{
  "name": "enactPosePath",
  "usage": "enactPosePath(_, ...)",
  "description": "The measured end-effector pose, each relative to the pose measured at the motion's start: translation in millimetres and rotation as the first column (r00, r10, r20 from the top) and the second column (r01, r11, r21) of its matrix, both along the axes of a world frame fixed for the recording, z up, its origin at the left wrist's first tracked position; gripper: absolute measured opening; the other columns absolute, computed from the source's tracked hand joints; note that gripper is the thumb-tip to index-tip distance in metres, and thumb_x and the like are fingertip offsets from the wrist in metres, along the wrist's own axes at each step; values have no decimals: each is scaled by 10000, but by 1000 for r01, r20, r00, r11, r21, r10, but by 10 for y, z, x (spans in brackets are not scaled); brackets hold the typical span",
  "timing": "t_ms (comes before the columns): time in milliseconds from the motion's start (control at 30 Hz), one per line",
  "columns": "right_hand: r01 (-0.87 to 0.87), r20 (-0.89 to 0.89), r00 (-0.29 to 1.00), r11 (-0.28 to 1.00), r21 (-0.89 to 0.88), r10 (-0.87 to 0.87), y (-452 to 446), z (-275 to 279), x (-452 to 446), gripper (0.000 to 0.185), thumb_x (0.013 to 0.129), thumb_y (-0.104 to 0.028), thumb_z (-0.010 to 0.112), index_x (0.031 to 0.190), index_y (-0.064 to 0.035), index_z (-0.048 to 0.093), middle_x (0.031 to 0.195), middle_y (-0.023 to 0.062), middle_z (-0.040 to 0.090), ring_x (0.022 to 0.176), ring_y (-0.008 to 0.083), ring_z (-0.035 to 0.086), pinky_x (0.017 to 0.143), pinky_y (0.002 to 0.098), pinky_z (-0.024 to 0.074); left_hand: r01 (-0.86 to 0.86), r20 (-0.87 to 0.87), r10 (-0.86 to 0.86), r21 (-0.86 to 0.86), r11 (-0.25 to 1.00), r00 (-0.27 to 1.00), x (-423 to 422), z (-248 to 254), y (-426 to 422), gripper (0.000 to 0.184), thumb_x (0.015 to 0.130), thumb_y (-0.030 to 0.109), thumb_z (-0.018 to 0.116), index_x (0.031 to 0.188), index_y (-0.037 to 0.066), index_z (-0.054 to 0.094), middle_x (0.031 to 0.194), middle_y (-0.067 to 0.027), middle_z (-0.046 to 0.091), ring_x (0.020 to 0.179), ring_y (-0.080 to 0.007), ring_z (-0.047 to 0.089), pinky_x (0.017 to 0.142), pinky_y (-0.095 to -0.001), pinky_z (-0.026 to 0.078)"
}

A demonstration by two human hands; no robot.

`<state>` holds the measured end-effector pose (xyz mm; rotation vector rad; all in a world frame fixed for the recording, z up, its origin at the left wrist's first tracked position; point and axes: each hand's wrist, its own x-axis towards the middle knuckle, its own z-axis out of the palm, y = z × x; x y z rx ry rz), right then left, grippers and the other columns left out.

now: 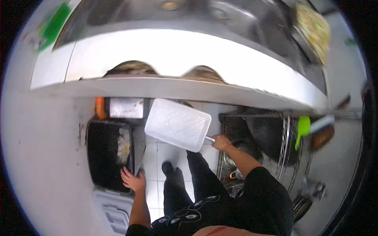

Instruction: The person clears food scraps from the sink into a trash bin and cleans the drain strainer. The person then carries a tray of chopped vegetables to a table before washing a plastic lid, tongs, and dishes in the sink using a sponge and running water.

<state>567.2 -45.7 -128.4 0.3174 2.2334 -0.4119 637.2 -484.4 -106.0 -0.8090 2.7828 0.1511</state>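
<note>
A white rectangular tray (177, 124) with a metal handle hangs above the tiled floor, below the counter edge. My right hand (221, 142) is wrapped round the handle at the tray's right side. My left hand (133, 180) has its fingers spread at the lower right rim of a black bin (104, 153). Whitish scraps (123, 145) lie inside the bin. A grey lid (114, 206) is just below the bin.
A steel sink (189, 19) is set in the white counter (177, 51) ahead. To the right, a metal rack (284, 145) holds pots, with a green utensil (303, 128) near it. An orange-handled object (126, 107) stands behind the bin.
</note>
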Motion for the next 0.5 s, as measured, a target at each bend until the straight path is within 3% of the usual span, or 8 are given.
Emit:
enactPosePath(67,39,-58,998,999,34,-37,70,212,273,388,635,-193,560,1012,-113,607,953,169,609,878,332,588,795,401,468,4,-4,-4,3,1000,1000,-23,-104,-37,933,599,262,707,1357,139,178,1398,-114,191,1261,-318,230,947,-574,246)
enactPosePath(233,90,-104,991,996,21,-87,-192,1025,1266,339,622,-190,582,942,-82,614,866,168,619,820,331,595,743,416,469,12,50,-23,226,974,998,117,-159,-317,980,601,252,717,1371,159,118,1416,-108,135,1262,-349,201,945,-573,268)
enactPosePath(333,123,-129,983,990,-71,-131,-181,1414,1621,340,611,-198,609,917,-50,611,867,180,614,821,333,593,742,409,468,48,60,-68,283,958,996,49,-28,-344,971,601,222,719,1368,158,126,1420,-123,95,1253,-381,195,942,-559,289)
enactPosePath(500,137,-113,984,990,14,-135,-520,2559,2091,409,602,-232,696,951,-38,608,858,185,619,828,314,601,738,380,465,235,-119,-206,343,909,971,333,433,-627,900,606,167,708,1341,139,191,1393,-175,126,1224,-395,231,951,-501,314)
